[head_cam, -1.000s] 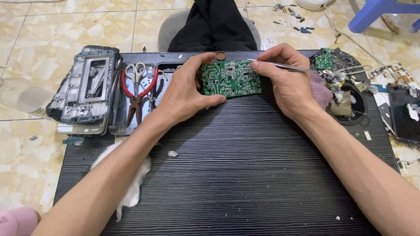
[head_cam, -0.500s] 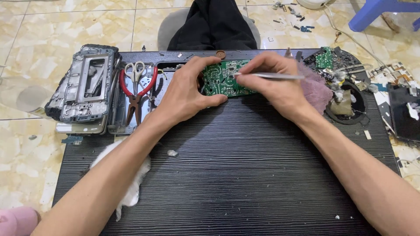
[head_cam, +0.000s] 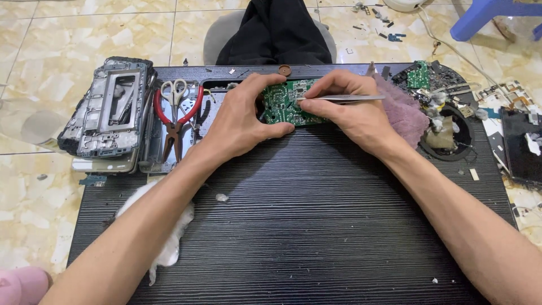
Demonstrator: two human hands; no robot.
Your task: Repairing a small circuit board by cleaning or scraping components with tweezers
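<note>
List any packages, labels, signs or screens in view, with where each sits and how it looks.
Dark flat panel, possibly a screen: far right, on the floor beside the table, black, partly cut off; cannot tell for sure.
Stack of phone frames: left end of the table, grey metal, no lit screen.
No packages, labels or signs show.

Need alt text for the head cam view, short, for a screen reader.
Seen from above, a left hand steadies a green circuit board on a black ribbed table while the right hand points metal tweezers at it. Red-handled pliers, scissors and a stack of stripped phone frames lie to the left; a purple cloth sits to the right.
</note>
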